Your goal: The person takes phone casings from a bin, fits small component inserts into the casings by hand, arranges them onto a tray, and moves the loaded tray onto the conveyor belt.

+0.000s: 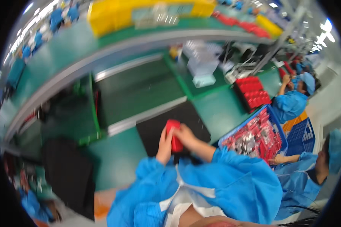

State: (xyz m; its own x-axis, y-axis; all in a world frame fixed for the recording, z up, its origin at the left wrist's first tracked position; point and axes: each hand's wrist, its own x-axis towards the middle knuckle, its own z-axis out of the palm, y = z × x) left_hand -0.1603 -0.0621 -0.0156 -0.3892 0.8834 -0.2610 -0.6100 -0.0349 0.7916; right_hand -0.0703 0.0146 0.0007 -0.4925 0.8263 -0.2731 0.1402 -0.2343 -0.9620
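Between my two hands is a small red case-like object [174,126] with rounded edges; motion blur keeps me from telling its exact kind. My left hand [164,146] wraps its left side, while my right hand [187,136] closes on its right side near the top. Both hands are over a black mat [151,128] on the green worktable. To the right stands a blue basket [283,137] heaped with red and silvery pieces, many apparently in clear wrapping.
A black tray of red parts [252,92] sits beyond the basket. Ahead, a dark green conveyor belt [140,87] runs behind a metal rail. Clear plastic trays [202,60] are stacked farther back. Co-workers in blue sit at right, one person's hand [279,159] at the basket. Black cloth [69,170] hangs left.
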